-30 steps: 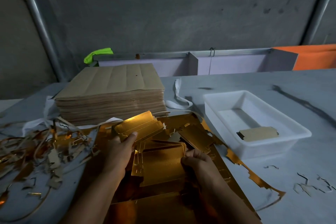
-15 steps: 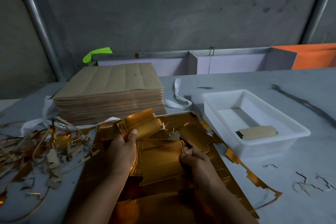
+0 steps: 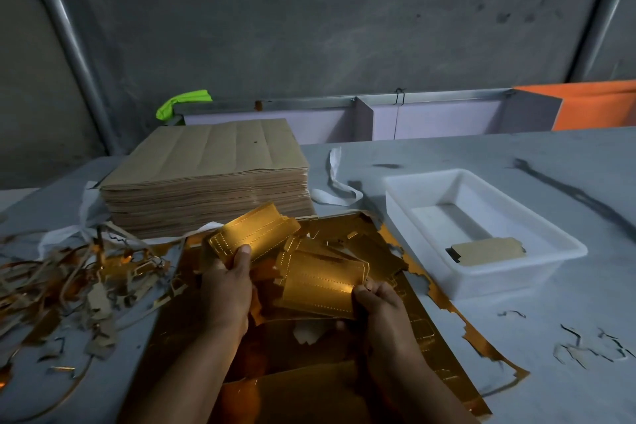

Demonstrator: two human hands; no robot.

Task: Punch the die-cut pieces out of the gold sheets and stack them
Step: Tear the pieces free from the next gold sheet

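The left grip (image 3: 227,289) pinches a gold piece (image 3: 254,237), thumb on top, above the sheet (image 3: 421,327) lying on the desk (image 3: 447,155). The right grip (image 3: 378,303) pinches a second piece (image 3: 320,282) by its near corner, just beside the first. A tan piece (image 3: 488,251) lies in the tray (image 3: 499,280).

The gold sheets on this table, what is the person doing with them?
The left hand holds one gold piece; the right hand pinches a second piece over the gold sheet. The white tray at the right contains one tan piece, and scrap strips lie at the left.
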